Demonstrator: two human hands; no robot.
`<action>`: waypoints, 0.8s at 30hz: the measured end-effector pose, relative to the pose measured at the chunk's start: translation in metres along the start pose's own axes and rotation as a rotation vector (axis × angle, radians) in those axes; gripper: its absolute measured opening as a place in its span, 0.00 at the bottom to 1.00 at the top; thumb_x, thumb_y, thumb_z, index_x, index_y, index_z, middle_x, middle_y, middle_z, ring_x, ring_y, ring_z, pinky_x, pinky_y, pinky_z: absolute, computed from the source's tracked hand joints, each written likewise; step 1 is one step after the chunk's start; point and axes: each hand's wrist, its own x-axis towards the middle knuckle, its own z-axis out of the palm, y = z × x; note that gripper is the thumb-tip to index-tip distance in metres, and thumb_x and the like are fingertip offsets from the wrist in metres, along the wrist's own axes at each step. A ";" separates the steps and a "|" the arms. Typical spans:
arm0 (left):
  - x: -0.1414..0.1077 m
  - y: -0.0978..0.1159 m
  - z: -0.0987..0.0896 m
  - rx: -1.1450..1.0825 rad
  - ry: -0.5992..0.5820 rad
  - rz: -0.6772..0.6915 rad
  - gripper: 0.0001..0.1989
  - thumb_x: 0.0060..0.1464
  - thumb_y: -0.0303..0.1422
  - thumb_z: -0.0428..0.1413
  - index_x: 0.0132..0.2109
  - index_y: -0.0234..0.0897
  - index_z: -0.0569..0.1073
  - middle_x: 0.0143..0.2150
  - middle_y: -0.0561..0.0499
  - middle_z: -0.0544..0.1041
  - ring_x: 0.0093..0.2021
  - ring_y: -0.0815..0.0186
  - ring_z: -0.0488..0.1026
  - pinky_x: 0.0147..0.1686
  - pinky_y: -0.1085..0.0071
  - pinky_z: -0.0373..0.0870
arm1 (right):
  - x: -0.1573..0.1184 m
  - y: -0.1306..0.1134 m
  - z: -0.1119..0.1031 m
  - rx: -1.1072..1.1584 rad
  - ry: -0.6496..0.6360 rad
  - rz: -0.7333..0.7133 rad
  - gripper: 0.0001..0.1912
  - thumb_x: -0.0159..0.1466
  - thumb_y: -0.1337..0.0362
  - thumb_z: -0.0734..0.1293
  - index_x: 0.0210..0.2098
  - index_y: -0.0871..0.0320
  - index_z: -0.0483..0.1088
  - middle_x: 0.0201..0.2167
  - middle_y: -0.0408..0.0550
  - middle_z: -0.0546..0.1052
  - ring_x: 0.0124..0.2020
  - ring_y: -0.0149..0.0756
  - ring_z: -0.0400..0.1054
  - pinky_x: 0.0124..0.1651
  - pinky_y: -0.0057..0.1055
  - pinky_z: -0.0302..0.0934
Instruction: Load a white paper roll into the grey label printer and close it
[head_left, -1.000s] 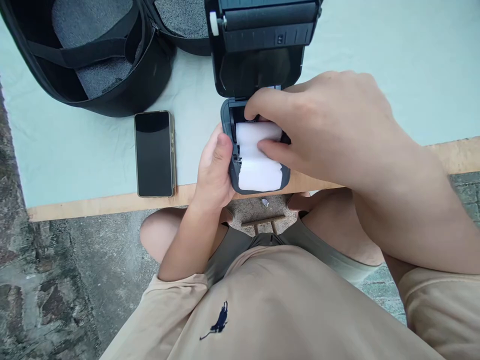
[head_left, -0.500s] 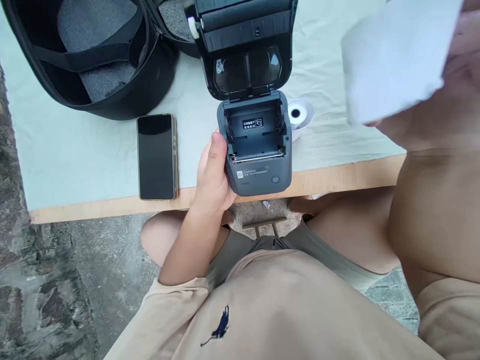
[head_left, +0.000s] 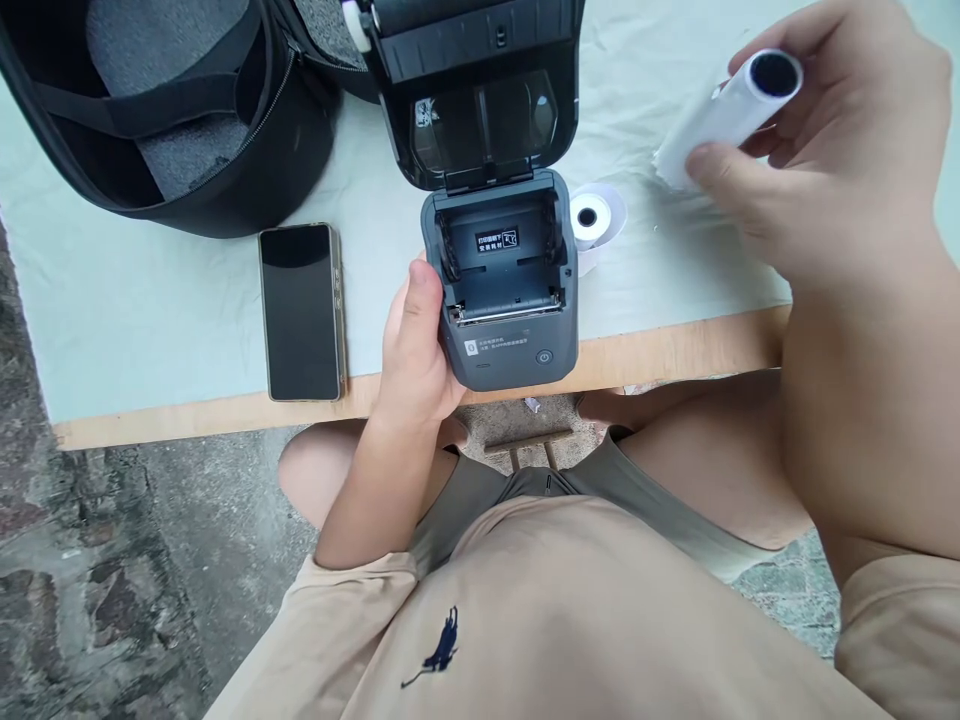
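Note:
My left hand (head_left: pixel 418 340) grips the left side of a dark grey label printer (head_left: pixel 504 345) near the table's front edge. Its lid (head_left: pixel 480 110) is swung up and back, and the paper bay inside holds no roll. Over the right of the table, my right hand (head_left: pixel 840 140) is closed around a white paper roll (head_left: pixel 720 115), its dark hollow core facing up and right. Right beside the printer, a second, smaller white roll (head_left: pixel 589 217) stands on the cloth with some of its paper loose around it.
A smartphone (head_left: pixel 301 312) lies screen up, left of my left hand. Behind it stands an unzipped black case (head_left: pixel 255 170) with grey foam inside. Pale green cloth (head_left: pixel 697 270) covers the table, whose wooden front edge (head_left: pixel 210 415) runs above my knees.
My right hand has come lower and turned, bringing the white roll down from close to the camera so that its core end now shows. The printer remains in my left hand.

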 end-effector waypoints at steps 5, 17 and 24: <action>0.003 -0.003 -0.007 -0.013 -0.058 0.014 0.26 0.60 0.52 0.37 0.45 0.43 0.73 0.53 0.48 0.75 0.67 0.51 0.59 0.66 0.48 0.59 | -0.001 -0.001 0.000 -0.259 -0.120 0.022 0.24 0.50 0.66 0.70 0.47 0.47 0.68 0.38 0.41 0.75 0.30 0.28 0.64 0.33 0.32 0.59; 0.003 -0.004 -0.005 0.144 -0.015 0.033 0.30 0.56 0.58 0.38 0.49 0.45 0.72 0.54 0.47 0.75 0.68 0.56 0.57 0.62 0.56 0.65 | -0.034 -0.044 0.019 -0.159 -0.238 -0.455 0.30 0.56 0.60 0.66 0.57 0.56 0.58 0.53 0.55 0.66 0.54 0.44 0.62 0.46 0.39 0.64; 0.004 -0.004 -0.004 0.115 -0.044 0.003 0.26 0.58 0.55 0.39 0.51 0.48 0.70 0.55 0.50 0.75 0.67 0.57 0.59 0.62 0.53 0.66 | -0.038 -0.044 0.042 -0.270 -0.278 -0.366 0.22 0.60 0.63 0.63 0.54 0.52 0.60 0.48 0.53 0.66 0.52 0.39 0.63 0.50 0.37 0.64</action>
